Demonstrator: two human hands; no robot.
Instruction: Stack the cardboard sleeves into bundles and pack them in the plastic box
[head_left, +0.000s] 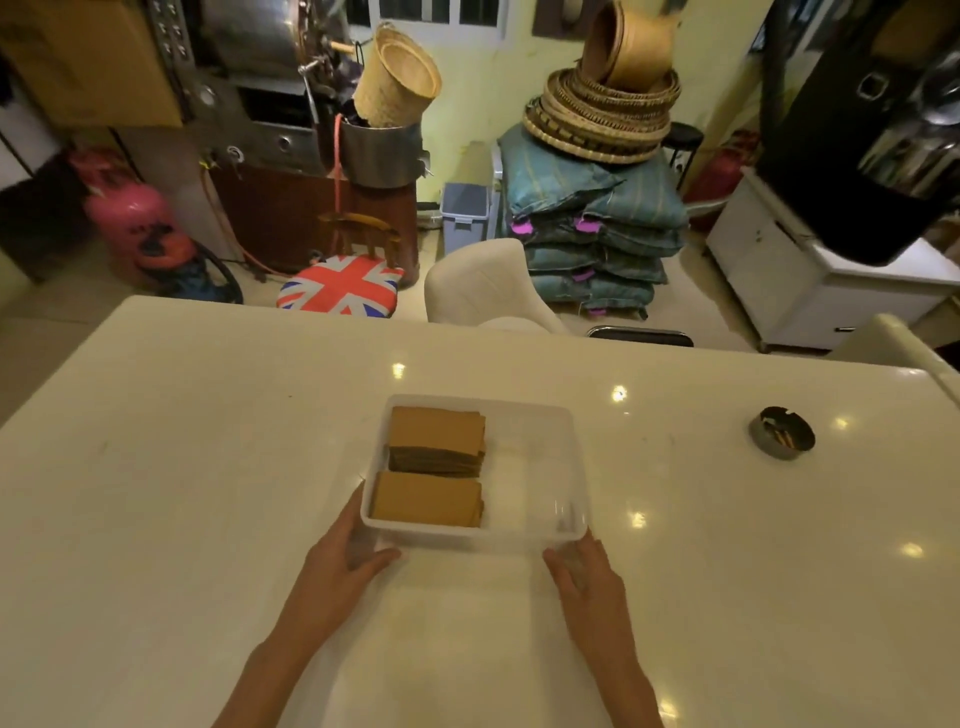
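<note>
on the table (208, 467), both hands, left (347, 558) and right (582, 571), loosely open, touch the plastic box (545, 467) corners

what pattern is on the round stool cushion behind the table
A Union Jack pattern in red, white and blue on the stool cushion, seen clearly in the head view.

Small roasting workshop or storeroom: steel roaster machine (270, 78), gas cylinder (136, 228), stacked sacks (597, 228), woven baskets (602, 114).
</note>
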